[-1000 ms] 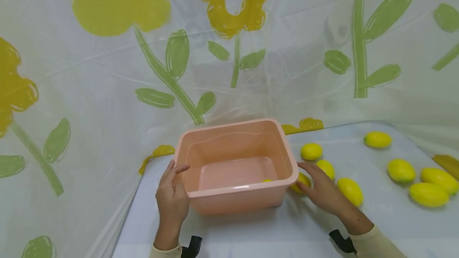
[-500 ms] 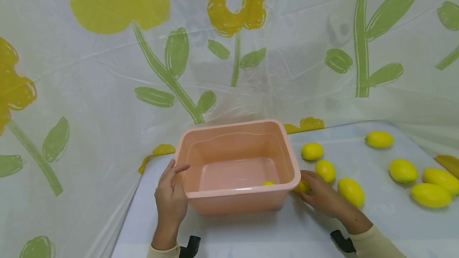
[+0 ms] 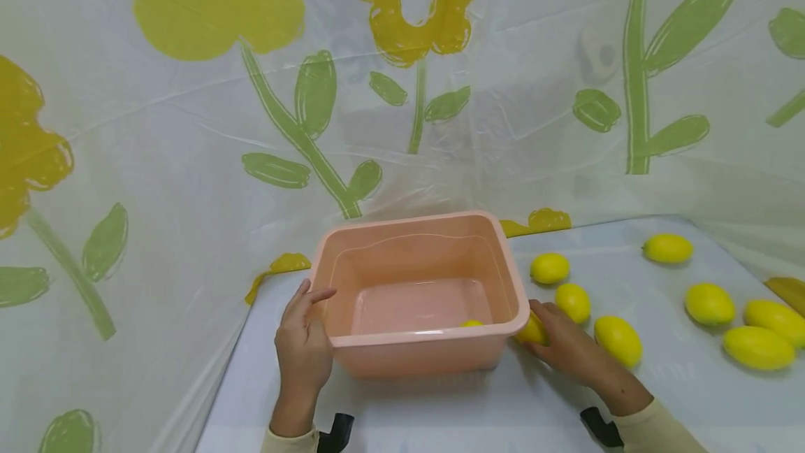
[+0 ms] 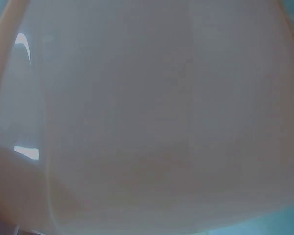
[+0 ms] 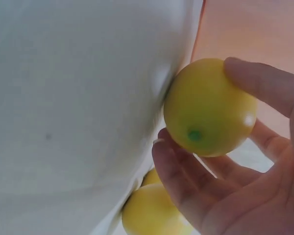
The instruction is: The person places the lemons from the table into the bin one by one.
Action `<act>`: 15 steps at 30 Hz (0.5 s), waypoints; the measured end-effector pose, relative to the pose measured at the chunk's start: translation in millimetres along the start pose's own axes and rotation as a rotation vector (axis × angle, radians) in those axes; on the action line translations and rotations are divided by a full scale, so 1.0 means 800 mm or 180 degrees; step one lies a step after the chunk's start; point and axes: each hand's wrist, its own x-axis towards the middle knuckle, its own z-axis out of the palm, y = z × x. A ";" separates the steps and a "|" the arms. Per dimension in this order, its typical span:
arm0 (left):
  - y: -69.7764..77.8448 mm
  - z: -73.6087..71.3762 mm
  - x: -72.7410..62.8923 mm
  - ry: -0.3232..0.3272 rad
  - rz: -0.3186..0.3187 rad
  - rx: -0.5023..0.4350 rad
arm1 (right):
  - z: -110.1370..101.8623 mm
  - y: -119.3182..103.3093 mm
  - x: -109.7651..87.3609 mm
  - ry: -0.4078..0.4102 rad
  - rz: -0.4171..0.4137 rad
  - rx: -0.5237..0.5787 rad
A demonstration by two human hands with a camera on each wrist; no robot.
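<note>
A pink plastic basin (image 3: 415, 355) stands on the table, a bit of a yellow lemon (image 3: 472, 324) showing inside behind its front rim. At the basin's left side, my left hand (image 3: 304, 355) grips the rim, one digit reaching over its edge. The left wrist view is filled by the basin's smooth pink wall (image 4: 137, 117). Just outside the basin's right front corner, my right hand (image 3: 562, 342) holds a lemon (image 5: 208, 107) between thumb and fingers. That lemon lies low, close by the tabletop, its green tip showing in the right wrist view.
Close behind the right hand are lemons: a far one (image 3: 550, 268), a middle one (image 3: 572, 302) and a near one (image 3: 618, 341). Several more, including one lemon (image 3: 668, 248) at the back, lie farther right on the white table (image 3: 428, 411). A flower-print curtain (image 3: 503, 103) hangs behind.
My right hand has lowered from beside the rim and closed its fingers round the lemon at the basin's right. The left hand and the basin hold nearly still.
</note>
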 end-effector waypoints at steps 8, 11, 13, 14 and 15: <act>0.002 0.002 -0.001 0.0007 -0.0015 0.0130 | -0.019 -0.011 -0.011 0.0298 -0.0054 0.0006; 0.001 0.002 -0.001 0.0034 0.0026 0.0127 | -0.030 -0.016 -0.016 0.0450 -0.0131 0.0064; 0.000 0.002 0.000 0.0051 0.0057 0.0121 | -0.036 -0.018 -0.018 0.0565 -0.0208 0.0091; 0.000 0.002 0.000 0.0056 0.0065 0.0108 | -0.040 -0.019 -0.020 0.0625 -0.0248 0.0101; 0.000 0.003 0.001 0.0063 0.0077 0.0095 | -0.044 -0.020 -0.021 0.0678 -0.0281 0.0107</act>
